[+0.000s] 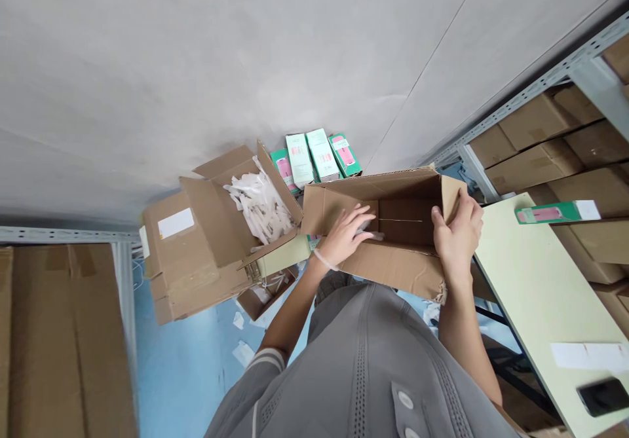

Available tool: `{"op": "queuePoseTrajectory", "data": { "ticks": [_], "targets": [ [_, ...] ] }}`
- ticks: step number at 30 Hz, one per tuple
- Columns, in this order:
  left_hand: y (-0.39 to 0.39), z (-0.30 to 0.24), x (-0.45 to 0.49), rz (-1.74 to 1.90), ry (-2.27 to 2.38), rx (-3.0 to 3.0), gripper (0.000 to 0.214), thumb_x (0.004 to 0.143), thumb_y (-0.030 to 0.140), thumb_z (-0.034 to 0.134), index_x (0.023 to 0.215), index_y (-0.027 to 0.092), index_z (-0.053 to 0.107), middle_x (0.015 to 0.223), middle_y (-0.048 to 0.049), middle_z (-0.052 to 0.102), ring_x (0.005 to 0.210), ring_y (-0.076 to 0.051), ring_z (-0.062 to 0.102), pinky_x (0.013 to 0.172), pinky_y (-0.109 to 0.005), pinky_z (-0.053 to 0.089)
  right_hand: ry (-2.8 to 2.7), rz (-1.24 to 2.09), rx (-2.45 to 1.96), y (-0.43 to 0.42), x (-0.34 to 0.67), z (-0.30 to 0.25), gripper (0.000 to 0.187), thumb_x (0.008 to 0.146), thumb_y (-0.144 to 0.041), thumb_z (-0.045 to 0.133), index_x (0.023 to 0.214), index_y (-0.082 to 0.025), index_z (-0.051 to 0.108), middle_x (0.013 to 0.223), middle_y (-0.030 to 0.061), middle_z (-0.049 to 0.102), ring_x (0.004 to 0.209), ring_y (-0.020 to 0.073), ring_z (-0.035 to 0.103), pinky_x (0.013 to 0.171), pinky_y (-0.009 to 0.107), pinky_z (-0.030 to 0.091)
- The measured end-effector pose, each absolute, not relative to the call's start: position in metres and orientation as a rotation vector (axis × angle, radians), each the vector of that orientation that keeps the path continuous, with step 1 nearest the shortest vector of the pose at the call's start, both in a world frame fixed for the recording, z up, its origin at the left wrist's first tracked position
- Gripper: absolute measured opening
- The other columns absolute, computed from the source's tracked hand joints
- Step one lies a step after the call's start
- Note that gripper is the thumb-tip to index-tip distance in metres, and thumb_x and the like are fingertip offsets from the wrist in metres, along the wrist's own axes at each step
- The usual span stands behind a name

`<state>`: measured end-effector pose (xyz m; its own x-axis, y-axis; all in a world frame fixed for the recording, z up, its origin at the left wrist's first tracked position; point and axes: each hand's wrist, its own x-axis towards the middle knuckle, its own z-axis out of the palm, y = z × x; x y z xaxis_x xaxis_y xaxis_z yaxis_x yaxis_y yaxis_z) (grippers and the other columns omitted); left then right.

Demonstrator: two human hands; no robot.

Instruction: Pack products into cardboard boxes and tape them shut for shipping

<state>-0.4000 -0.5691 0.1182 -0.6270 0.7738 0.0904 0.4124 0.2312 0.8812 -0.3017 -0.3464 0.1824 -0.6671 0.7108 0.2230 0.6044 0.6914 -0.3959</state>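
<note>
An open cardboard box [393, 261] is in front of me, its flaps raised and its inside mostly bare. My right hand [458, 235] grips the flap at its right end, thumb inside and fingers outside. Over the left part of the opening, my left hand [346, 234] reaches in with fingers stretched and apart. A small translucent whitish piece [374, 236] shows under those fingertips; whether they touch it I cannot tell. To the left, another open carton [230, 228] holds a heap of white wrapped slim pieces [263, 209].
Several green and white product boxes [322, 153] stand by the wall. At right, a pale table [540, 281] carries a green box [555, 212], white paper [590, 356] and a phone [604, 397]. Shelves of cartons [565, 137] flank me. Scraps [243, 353] litter the blue floor.
</note>
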Motion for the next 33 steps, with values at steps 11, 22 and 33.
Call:
{"op": "queuePoseTrajectory", "data": {
  "ticks": [11,22,33],
  "targets": [
    [-0.717,0.132,-0.51,1.184,2.834,0.551,0.046,0.095,0.041,0.054,0.136,0.022,0.048,0.142,-0.0116,0.052,0.139,-0.027,0.044,0.119,-0.043,0.031,-2.527,0.481,-1.051,-0.344,-0.306,0.184,0.071,0.087,-0.055,0.048,0.15,-0.023,0.037,0.148,0.0176,0.04,0.129,0.0398,0.044,0.104,0.06,0.036],
    [-0.716,0.001,-0.519,0.17,2.369,0.014,0.101,0.074,0.028,0.078,0.158,0.023,0.021,0.166,-0.024,0.004,0.152,-0.045,0.013,0.116,-0.059,0.025,-2.526,0.522,-1.061,-0.347,-0.301,0.19,0.071,0.087,-0.049,0.05,0.151,-0.022,0.036,0.149,0.019,0.039,0.132,0.0398,0.043,0.107,0.06,0.033],
    [-0.726,-0.024,-0.515,0.2,2.389,0.027,0.072,0.069,0.021,0.073,0.137,0.024,0.05,0.145,-0.0195,0.047,0.119,-0.035,0.062,0.102,-0.044,0.045,-2.523,0.517,-1.075,-0.346,-0.299,0.19,0.073,0.086,-0.048,0.052,0.151,-0.02,0.037,0.149,0.0197,0.041,0.132,0.0402,0.042,0.107,0.059,0.033]
  ]
}}
